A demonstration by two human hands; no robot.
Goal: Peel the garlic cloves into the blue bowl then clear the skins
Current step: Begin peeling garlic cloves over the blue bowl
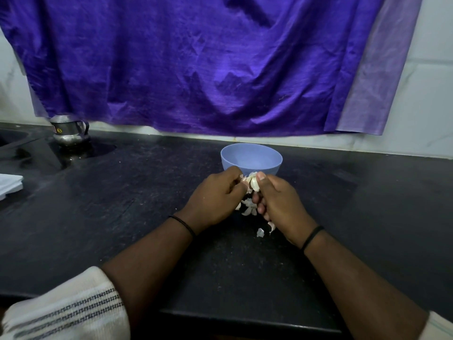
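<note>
Garlic cloves, pale and still partly in their papery skin, are held between both hands just in front of the round light-blue plastic bowl, which stands on the black stone counter close to the wall. The left hand has its fingers curled around the garlic from one side, and the right hand pinches it from the other side, with the thumb on top of the clove. I judge this grip is for pulling the skin away: one hand keeps the garlic steady while the other tears.

Below the hands, loose white skins lie on the counter, and a few more pieces lie nearer to the person. The hands work close to the bowl, probably so that a peeled clove can drop in with a short move. From this angle the bottom of the bowl is not visible, so I cannot tell how many cloves are inside.

At the far left a small steel jug stands under the hanging purple cloth. The clearing of skins is not yet begun.
</note>
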